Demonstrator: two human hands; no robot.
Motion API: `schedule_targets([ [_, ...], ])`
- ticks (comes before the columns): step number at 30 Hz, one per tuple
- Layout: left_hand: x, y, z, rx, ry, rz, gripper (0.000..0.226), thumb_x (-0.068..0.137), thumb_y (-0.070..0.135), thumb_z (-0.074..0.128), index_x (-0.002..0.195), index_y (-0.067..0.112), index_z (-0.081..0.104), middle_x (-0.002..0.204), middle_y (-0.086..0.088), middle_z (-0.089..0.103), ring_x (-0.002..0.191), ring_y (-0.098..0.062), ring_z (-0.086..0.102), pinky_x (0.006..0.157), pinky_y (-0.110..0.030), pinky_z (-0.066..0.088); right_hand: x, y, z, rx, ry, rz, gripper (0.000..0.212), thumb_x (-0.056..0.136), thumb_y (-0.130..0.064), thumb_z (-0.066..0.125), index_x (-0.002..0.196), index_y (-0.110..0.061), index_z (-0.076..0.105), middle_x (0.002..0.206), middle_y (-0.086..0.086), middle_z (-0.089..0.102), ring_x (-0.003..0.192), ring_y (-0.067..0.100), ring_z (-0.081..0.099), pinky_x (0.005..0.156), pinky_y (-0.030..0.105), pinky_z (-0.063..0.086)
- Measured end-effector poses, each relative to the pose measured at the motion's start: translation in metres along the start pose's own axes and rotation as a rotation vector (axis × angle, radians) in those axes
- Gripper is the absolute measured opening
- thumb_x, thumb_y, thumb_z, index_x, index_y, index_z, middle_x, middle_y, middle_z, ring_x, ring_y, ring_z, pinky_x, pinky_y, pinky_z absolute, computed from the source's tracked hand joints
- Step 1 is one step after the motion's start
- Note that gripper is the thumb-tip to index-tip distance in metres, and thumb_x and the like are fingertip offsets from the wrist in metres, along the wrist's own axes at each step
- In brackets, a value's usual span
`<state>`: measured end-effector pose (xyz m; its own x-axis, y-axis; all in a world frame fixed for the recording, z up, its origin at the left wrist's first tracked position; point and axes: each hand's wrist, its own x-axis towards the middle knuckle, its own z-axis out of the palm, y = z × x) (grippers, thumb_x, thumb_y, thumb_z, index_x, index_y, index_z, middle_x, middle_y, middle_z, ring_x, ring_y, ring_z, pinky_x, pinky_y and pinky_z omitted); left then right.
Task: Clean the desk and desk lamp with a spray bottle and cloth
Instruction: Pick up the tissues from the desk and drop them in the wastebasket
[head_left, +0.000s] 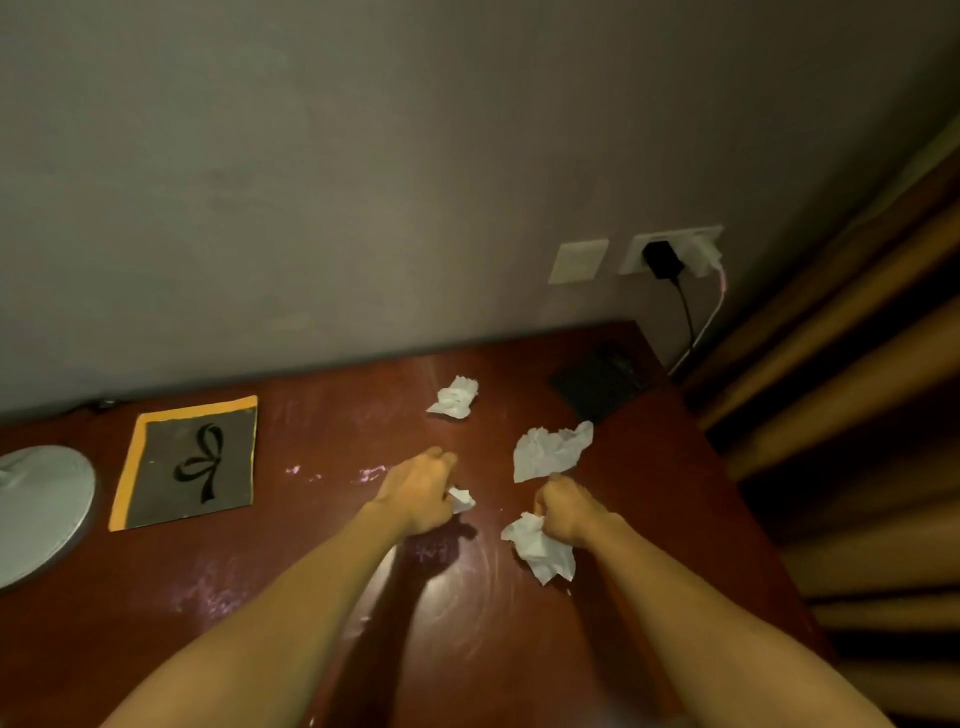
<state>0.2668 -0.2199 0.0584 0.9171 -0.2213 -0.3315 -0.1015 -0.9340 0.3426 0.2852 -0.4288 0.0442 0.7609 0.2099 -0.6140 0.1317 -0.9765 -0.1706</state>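
The reddish-brown desk shows pale wipe streaks and small pink smears. My left hand is closed over a small crumpled white tissue near the desk's middle. My right hand grips a larger crumpled tissue that hangs below the fist. A second loose tissue lies just beyond my right hand, and a third lies farther back. The grey round lamp base sits at the left edge. No spray bottle is in view.
A dark card with a yellow border and a bow drawing lies left of my hands. A black flat object rests at the back right corner. Wall sockets with a black plug and cables are above it. Curtains hang at the right.
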Motion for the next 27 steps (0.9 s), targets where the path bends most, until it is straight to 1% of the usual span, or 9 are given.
schedule_targets([
  [2, 0.011, 0.005, 0.005, 0.012, -0.03, 0.004, 0.019, 0.078, 0.009, 0.052, 0.097, 0.009, 0.052, 0.104, -0.007, 0.053, 0.096, -0.03, 0.058, 0.073, -0.037, 0.047, 0.009, 0.006, 0.008, -0.053, 0.012, -0.019, 0.024, 0.089, 0.0, 0.055, 0.108, -0.005, 0.067, 0.123, 0.014, 0.052, 0.106, 0.03, 0.059, 0.089, 0.033, 0.05],
  [6, 0.027, 0.007, 0.014, 0.014, -0.07, -0.004, 0.021, 0.079, 0.008, 0.053, 0.099, 0.008, 0.054, 0.105, -0.007, 0.054, 0.094, -0.026, 0.057, 0.075, -0.034, 0.05, 0.027, 0.011, 0.025, -0.129, -0.02, -0.04, 0.036, 0.089, 0.0, 0.054, 0.125, -0.003, 0.057, 0.13, 0.015, 0.051, 0.111, 0.033, 0.059, 0.093, 0.037, 0.05],
  [10, 0.041, 0.001, 0.027, -0.018, -0.088, -0.01, 0.028, 0.078, 0.006, 0.051, 0.102, 0.016, 0.059, 0.103, 0.001, 0.054, 0.091, -0.018, 0.057, 0.07, -0.027, 0.052, 0.036, 0.01, 0.034, -0.212, -0.034, -0.074, 0.035, 0.089, 0.003, 0.051, 0.123, -0.005, 0.055, 0.124, 0.015, 0.057, 0.109, 0.033, 0.061, 0.089, 0.038, 0.05],
  [13, 0.046, 0.001, 0.028, -0.01, -0.101, -0.014, 0.021, 0.083, 0.009, 0.053, 0.102, 0.016, 0.058, 0.098, 0.003, 0.051, 0.086, -0.015, 0.052, 0.066, -0.022, 0.043, 0.039, 0.013, 0.033, -0.21, -0.071, -0.07, 0.033, 0.089, 0.003, 0.052, 0.121, -0.005, 0.056, 0.121, 0.016, 0.06, 0.108, 0.033, 0.061, 0.088, 0.037, 0.05],
  [15, 0.048, 0.003, 0.023, -0.006, -0.102, -0.017, 0.019, 0.083, 0.01, 0.053, 0.1, 0.014, 0.057, 0.099, 0.001, 0.054, 0.086, -0.017, 0.053, 0.065, -0.023, 0.044, 0.039, 0.016, 0.025, -0.174, -0.107, -0.06, 0.032, 0.088, 0.001, 0.052, 0.119, -0.004, 0.059, 0.121, 0.017, 0.061, 0.108, 0.033, 0.061, 0.088, 0.036, 0.05],
  [18, 0.054, 0.003, 0.007, 0.011, -0.111, -0.049, 0.017, 0.079, 0.008, 0.052, 0.094, 0.014, 0.048, 0.097, -0.003, 0.054, 0.088, -0.022, 0.056, 0.073, -0.033, 0.05, 0.039, 0.025, 0.001, -0.091, -0.169, -0.01, 0.031, 0.093, -0.008, 0.049, 0.122, -0.005, 0.058, 0.124, 0.017, 0.059, 0.113, 0.033, 0.057, 0.092, 0.037, 0.047],
  [20, 0.062, 0.002, -0.006, 0.021, -0.099, -0.062, 0.02, 0.08, 0.009, 0.052, 0.099, 0.012, 0.046, 0.104, -0.008, 0.058, 0.091, -0.026, 0.058, 0.077, -0.037, 0.052, 0.043, 0.034, -0.022, -0.083, -0.186, 0.033, 0.031, 0.096, -0.015, 0.047, 0.125, -0.007, 0.056, 0.123, 0.015, 0.059, 0.113, 0.03, 0.056, 0.094, 0.037, 0.046],
  [23, 0.078, 0.001, -0.027, 0.074, -0.064, -0.054, 0.033, 0.084, 0.013, 0.05, 0.116, 0.008, 0.049, 0.117, -0.011, 0.055, 0.103, -0.028, 0.056, 0.08, -0.037, 0.049, 0.05, 0.046, -0.058, -0.137, -0.109, 0.074, 0.035, 0.096, -0.018, 0.048, 0.129, -0.008, 0.053, 0.127, 0.013, 0.054, 0.115, 0.028, 0.053, 0.096, 0.035, 0.046],
  [27, 0.101, 0.0, -0.039, 0.168, -0.06, -0.045, 0.04, 0.084, 0.018, 0.054, 0.123, 0.009, 0.053, 0.125, -0.011, 0.047, 0.117, -0.028, 0.043, 0.09, -0.038, 0.048, 0.065, 0.054, -0.09, -0.186, 0.022, 0.048, 0.036, 0.095, -0.012, 0.048, 0.131, -0.006, 0.048, 0.135, 0.012, 0.043, 0.128, 0.028, 0.039, 0.102, 0.036, 0.041],
])
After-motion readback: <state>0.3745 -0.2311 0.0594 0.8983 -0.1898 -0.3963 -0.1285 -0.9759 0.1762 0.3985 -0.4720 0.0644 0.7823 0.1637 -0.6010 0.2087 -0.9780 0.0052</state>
